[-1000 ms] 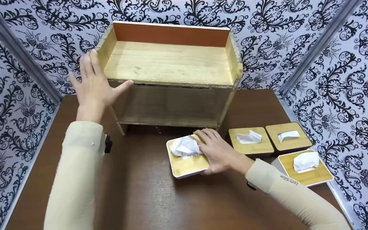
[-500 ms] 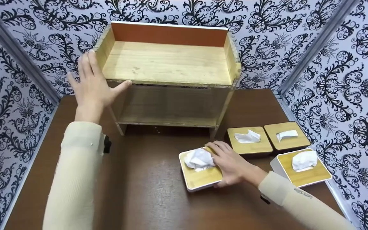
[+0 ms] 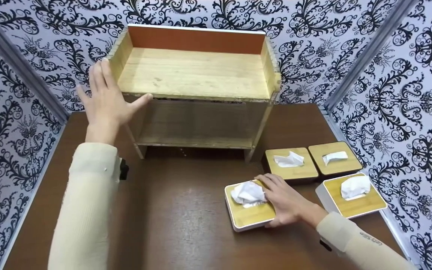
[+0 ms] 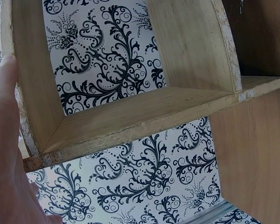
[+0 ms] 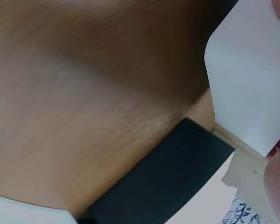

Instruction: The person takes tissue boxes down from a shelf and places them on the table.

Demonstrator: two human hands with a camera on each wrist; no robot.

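Note:
My right hand [image 3: 285, 202] grips a tissue box [image 3: 249, 217] with a bamboo-look lid and white sides, its fingers and thumb spanning the right part. A crumpled white tissue [image 3: 248, 193] sticks up from the lid. In the right wrist view one white side [image 5: 247, 79] of this box shows between fingertips; whether its base touches the table is unclear. At upper left, my left hand [image 3: 105, 99] lies with straight, spread fingers against the left side of a wooden shelf [image 3: 197, 71], the thumb at its front edge. The left wrist view shows the shelf's frame [image 4: 191, 42] close up.
Two dark-sided tissue boxes [image 3: 291, 168] [image 3: 334, 165] stand side by side right of the shelf. In front of them is another white-sided tissue box [image 3: 354, 204], near the table's right edge. Patterned walls [image 3: 407, 93] enclose the brown table [image 3: 174, 225].
My right hand has moved right and toward me with the tissue box, away from the shelf front. The left hand keeps its place on the shelf.

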